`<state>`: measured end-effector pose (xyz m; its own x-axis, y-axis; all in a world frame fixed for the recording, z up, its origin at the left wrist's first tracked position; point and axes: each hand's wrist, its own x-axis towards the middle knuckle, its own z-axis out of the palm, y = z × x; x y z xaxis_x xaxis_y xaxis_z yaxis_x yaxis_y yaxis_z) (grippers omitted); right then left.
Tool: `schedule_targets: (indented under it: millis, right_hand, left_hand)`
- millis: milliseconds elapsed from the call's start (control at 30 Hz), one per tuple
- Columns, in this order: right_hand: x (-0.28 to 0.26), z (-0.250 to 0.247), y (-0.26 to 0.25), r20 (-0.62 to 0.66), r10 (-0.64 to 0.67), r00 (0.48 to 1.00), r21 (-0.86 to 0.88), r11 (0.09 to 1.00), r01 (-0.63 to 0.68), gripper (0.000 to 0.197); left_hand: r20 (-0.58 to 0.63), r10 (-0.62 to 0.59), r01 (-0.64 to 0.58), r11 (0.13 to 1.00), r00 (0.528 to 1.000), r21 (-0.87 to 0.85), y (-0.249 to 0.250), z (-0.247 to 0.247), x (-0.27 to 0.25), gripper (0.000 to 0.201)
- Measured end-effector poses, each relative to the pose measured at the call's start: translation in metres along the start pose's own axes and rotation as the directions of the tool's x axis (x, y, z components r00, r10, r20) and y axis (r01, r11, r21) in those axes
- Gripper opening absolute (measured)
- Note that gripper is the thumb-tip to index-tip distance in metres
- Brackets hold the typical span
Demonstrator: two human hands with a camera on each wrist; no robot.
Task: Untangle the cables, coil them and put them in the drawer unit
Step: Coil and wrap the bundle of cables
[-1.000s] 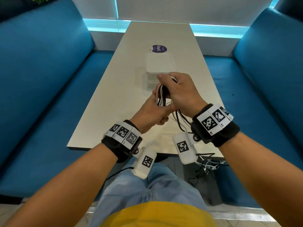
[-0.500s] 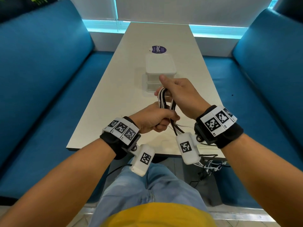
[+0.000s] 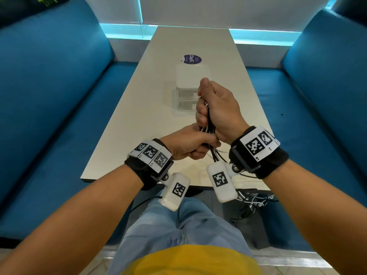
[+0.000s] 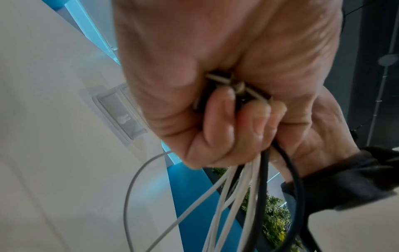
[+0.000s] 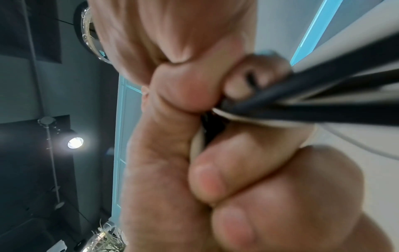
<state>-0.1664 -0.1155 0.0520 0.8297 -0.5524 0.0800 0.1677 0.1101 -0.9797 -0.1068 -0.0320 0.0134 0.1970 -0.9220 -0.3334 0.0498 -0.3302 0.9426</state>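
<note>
A bundle of white and black cables (image 3: pixel 209 124) hangs above the near part of the table. My right hand (image 3: pixel 215 108) wraps round its upper part in a fist, thumb on top. Just below, my left hand (image 3: pixel 190 144) grips the lower part, and loose strands (image 4: pixel 237 196) trail out under its curled fingers (image 4: pixel 222 119). In the right wrist view black and white strands (image 5: pixel 302 105) run out between thumb and fingers. The white drawer unit (image 3: pixel 191 78) stands mid-table beyond the hands, its drawer fronts (image 4: pixel 121 112) shut. How the cables lie inside the fists is hidden.
The long white table (image 3: pixel 139 116) runs between two blue benches (image 3: pixel 49 96). A purple round sticker (image 3: pixel 192 59) lies behind the drawer unit. More tangled cables (image 3: pixel 252 199) lie on the floor under the table's near right edge.
My right hand has turned upright into a fist and slid down the bundle toward the left hand. Both hands have come a little nearer to me, still holding the cables.
</note>
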Motion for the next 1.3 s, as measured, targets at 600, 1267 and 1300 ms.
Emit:
schedule_targets:
  millis: [600, 1267, 1300]
  right_hand:
    - [0.0, 0.003, 0.004, -0.039, -0.009, 0.999, 0.081, 0.997, 0.012, 0.053]
    - [0.001, -0.017, 0.005, 0.157, 0.071, 0.985, -0.313, 0.95, -0.019, 0.053]
    - [-0.003, -0.021, 0.013, 0.229, 0.127, 0.965, -0.356, 0.934, -0.038, 0.044]
  left_hand:
    - [-0.019, 0.232, -0.231, 0.973, 0.973, 0.02, 0.004, -0.02, -0.008, 0.019]
    - [-0.167, 0.129, -0.185, 0.904, 0.977, -0.386, 0.009, -0.008, 0.0, 0.028]
    - [-0.217, 0.135, -0.218, 0.88, 0.967, -0.421, 0.011, -0.012, 0.0, 0.028]
